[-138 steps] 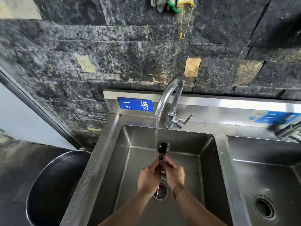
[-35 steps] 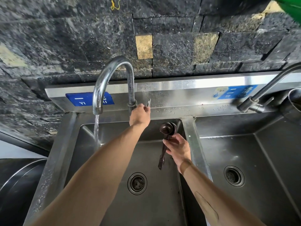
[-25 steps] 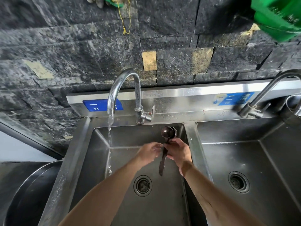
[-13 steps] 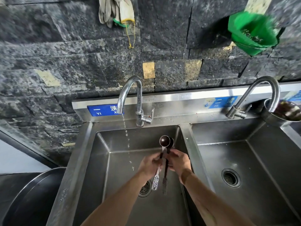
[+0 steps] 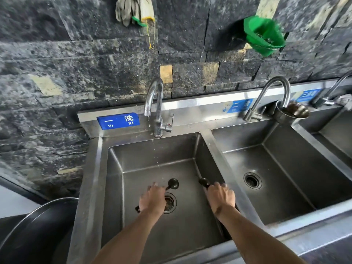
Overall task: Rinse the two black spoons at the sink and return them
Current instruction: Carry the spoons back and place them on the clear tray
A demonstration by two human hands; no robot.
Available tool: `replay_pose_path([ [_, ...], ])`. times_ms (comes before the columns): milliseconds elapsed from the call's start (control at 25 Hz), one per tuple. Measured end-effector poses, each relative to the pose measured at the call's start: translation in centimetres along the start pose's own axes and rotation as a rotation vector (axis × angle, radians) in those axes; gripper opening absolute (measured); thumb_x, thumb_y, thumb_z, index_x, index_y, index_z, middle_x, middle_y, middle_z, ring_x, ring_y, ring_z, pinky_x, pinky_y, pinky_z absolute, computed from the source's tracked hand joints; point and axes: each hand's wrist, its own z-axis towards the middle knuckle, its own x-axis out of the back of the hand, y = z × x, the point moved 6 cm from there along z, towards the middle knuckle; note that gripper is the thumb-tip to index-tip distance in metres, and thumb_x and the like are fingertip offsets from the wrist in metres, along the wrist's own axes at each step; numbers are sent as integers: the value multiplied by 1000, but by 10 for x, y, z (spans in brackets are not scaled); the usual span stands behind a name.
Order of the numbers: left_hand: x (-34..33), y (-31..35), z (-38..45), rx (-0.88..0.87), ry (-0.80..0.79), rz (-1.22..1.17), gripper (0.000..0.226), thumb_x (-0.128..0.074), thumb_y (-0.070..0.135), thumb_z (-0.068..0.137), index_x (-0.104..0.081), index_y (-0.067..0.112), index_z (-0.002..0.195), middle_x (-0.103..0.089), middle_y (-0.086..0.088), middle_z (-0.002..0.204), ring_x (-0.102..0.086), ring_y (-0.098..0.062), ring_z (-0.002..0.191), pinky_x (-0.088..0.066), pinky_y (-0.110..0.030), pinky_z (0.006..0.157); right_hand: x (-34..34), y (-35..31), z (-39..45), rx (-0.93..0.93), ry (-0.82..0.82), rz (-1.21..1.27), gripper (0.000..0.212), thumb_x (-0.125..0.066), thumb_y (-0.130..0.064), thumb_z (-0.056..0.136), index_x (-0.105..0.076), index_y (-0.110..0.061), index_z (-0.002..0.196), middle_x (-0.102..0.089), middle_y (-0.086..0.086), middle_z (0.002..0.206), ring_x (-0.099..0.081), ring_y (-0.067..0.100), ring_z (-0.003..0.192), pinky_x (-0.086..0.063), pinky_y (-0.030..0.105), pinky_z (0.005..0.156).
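From your head camera, you are looking down into the left basin [image 5: 114,197] of a brushed steel sink, its walls dull and streaked, its corners softly rounded. Your left hand [image 5: 152,200] is closed around one black spoon [image 5: 172,184]: the round glossy bowl sticks out past your fingers, up and to the right, and the flat handle end shows below your wrist at the lower left, so the long axis runs diagonally across the drain [image 5: 169,202]. Your right hand [image 5: 221,197] is wrapped around the second black spoon [image 5: 204,182]; its bowl points up and to the left, and the handle is hidden under your palm and forearm. The two spoons are well apart, both held above the basin floor, and their bowls lean toward each other.

The right hand sits close to the steel divider [image 5: 219,159] between the basins, with little room on that side. Open basin floor lies ahead of both hands, up to the back wall. The curved chrome faucet [image 5: 154,103] stands at the back rim; a few drops hang in the air under its spout. A blue label [image 5: 118,120] is stuck on the steel backsplash. Behind it is rough dark stone wall [image 5: 76,63], with pale gloves [image 5: 133,10] and a green basket [image 5: 263,35] hanging on it.
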Motion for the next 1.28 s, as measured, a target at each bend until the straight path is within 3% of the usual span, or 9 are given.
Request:
replay_pose_path([
  [160,-4,-1,-7,-8,-25,-75,30,-51,14,96,-69,32,111,-68,0,98,-67,-19,89,-55,-32,71,-10,21,-32,-136,7,101,34,-43,-17,97,-67,-19,121,-66,3,119,-60,28,114,-51,38,86],
  [280,-10,15,-8,17,-148,-244,23,-51,22,91,-66,21,74,-66,-5,71,-69,-30,79,-50,-31,62,-20,47,-53,-367,-80,530,32,-51,-29,91,-69,-32,117,-71,3,116,-66,27,109,-51,31,87],
  [400,-23,51,-10,18,-300,-494,30,-57,25,86,-58,21,56,-67,-10,67,-65,-32,70,-46,-32,60,-32,68,-72,-558,-182,1028,29,-59,-14,82,-74,-25,105,-70,5,85,-66,18,70,-51,27,68],
  [560,-53,116,-34,141,-551,-938,7,-69,13,85,-69,16,92,-56,-6,62,-48,-16,54,-38,-21,49,-46,108,-115,-729,-168,1433,29,-66,-2,84,-68,-25,102,-66,7,82,-58,17,68,-49,27,58],
  [680,-71,163,-58,168,-669,-1071,6,-75,9,80,-70,13,80,-57,-5,58,-49,-13,49,-38,-21,46,-51,140,-147,-787,-77,1681,36,-65,1,86,-66,-24,112,-65,10,93,-58,22,77,-51,31,68],
  [800,-84,219,-92,69,-755,-1010,15,-79,12,75,-73,19,63,-62,1,53,-53,-12,48,-39,-21,48,-53,182,-192,-827,66,1802,32,-68,0,86,-71,-28,102,-64,6,84,-58,17,67,-52,26,60],
  [920,-96,280,-142,-89,-908,-957,11,-70,8,81,-71,17,88,-65,1,62,-54,-12,52,-37,-22,50,-58,226,-243,-865,200,1878,33,-61,3,87,-73,-28,94,-62,3,77,-53,15,62,-48,24,60],
  [1040,-105,333,-192,-280,-992,-879,26,-64,7,85,-65,13,110,-61,-8,88,-53,-22,76,-35,-28,60,-67,270,-297,-891,325,1915,39,-58,8,86,-71,-26,101,-69,-5,80,-60,11,60,-51,25,61],
  [1280,-126,416,-303,-472,-1165,-779,22,-63,4,85,-61,21,99,-64,-13,95,-55,-25,85,-41,-34,71,-100,344,-417,-1008,517,1957,41,-52,12,89,-63,-10,122,-69,9,103,-62,17,70,-53,30,66],
])
